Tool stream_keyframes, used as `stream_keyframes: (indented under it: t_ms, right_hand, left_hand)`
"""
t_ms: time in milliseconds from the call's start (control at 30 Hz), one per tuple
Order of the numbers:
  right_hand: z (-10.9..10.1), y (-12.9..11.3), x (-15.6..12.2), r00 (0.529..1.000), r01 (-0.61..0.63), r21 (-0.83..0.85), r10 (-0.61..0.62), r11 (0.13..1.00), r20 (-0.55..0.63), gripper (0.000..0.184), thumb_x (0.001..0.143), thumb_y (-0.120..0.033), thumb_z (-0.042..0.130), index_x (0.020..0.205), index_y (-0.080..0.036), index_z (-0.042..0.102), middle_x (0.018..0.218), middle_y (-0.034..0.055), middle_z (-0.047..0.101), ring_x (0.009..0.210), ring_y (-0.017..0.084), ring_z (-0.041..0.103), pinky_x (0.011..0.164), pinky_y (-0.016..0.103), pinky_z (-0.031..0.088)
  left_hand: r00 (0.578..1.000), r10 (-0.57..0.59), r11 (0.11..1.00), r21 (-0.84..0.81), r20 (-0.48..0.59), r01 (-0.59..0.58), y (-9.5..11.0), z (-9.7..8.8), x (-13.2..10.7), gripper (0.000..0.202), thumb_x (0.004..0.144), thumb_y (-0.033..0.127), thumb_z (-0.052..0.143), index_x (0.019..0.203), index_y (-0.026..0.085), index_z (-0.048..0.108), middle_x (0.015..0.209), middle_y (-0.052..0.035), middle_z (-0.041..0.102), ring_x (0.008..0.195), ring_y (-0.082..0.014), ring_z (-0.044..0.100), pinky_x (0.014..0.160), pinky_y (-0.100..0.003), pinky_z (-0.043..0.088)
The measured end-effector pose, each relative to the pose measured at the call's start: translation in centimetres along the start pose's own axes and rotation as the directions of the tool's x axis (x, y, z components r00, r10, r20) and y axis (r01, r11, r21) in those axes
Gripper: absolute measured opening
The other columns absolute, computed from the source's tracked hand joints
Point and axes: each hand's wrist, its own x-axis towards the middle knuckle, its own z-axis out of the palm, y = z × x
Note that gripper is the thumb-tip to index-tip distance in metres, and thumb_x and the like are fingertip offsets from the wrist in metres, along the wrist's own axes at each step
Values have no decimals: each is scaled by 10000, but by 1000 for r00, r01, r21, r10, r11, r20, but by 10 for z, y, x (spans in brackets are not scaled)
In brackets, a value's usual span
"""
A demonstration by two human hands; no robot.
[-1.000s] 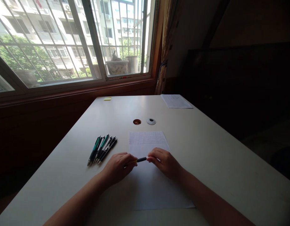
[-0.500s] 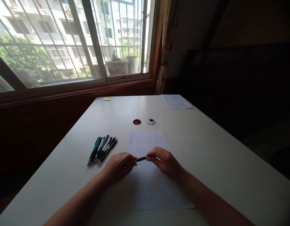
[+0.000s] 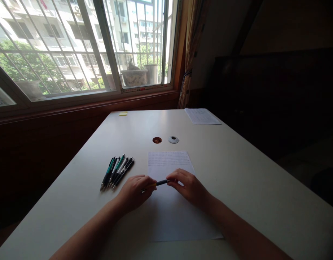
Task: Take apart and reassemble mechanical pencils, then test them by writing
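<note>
Between my two hands a pen (image 3: 162, 182) with a dark grip and a yellowish barrel is held roughly level above a sheet of paper (image 3: 174, 216). My left hand (image 3: 136, 189) is closed around the barrel end, hiding part of it. At the other end, the fingertips of my right hand (image 3: 188, 186) pinch the tip. The paper carries lines of handwriting on its upper part and is blank lower down. Left of my left hand lies a group of several pens (image 3: 117, 172), green, black and grey, side by side.
The white table (image 3: 82, 202) has a round hole (image 3: 157, 140) with its round cover (image 3: 173, 139) beside it. Written sheets (image 3: 202, 116) lie at the far right corner, a yellow sticky note (image 3: 123, 113) at the far left. A barred window (image 3: 74, 54) stands beyond.
Almost nothing differs. The pen and both hands have shifted very slightly left, with both hands still on the pen.
</note>
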Motion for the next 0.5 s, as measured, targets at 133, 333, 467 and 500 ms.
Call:
stream_keyframes:
  t_ms: [133, 333, 467, 500]
  right_hand:
    - [1, 1, -1, 1000, 5, -22, -6, 1000, -7, 43, 943, -202, 589, 967, -208, 625, 869, 49, 653, 808, 186, 603, 742, 309, 476]
    - [0, 0, -3, 993, -14, -81, 23, 997, 114, 157, 981, -225, 483, 854, -192, 569, 783, 36, 598, 710, 166, 543, 673, 287, 432]
    - [-1, -4, -2, 990, -29, -101, 42, 994, 133, 255, 1008, -246, 406, 785, -190, 516, 738, 24, 562, 667, 154, 508, 648, 279, 410]
    - [-1, -5, -2, 990, -35, -104, 49, 994, 131, 269, 1014, -253, 397, 778, -191, 511, 734, 22, 560, 663, 153, 506, 645, 278, 408]
  left_hand:
    - [1000, 9, 1000, 10, -3, -9, 0, 1, 0, 105, 901, 190, 584, 998, 192, 626, 838, -30, 729, 749, -165, 675, 689, -258, 496]
    - [998, 65, 996, 64, -10, -64, 0, 1, 0, 96, 922, 208, 584, 986, 210, 655, 830, -22, 729, 696, -145, 656, 635, -242, 473]
    - [993, 112, 992, 69, -44, -108, 4, 0, 2, 81, 927, 204, 583, 957, 202, 658, 842, -24, 739, 695, -142, 665, 643, -240, 490]
    - [992, 112, 992, 67, -53, -108, 5, -1, 3, 78, 926, 203, 585, 953, 201, 658, 846, -25, 741, 697, -142, 669, 647, -239, 496]
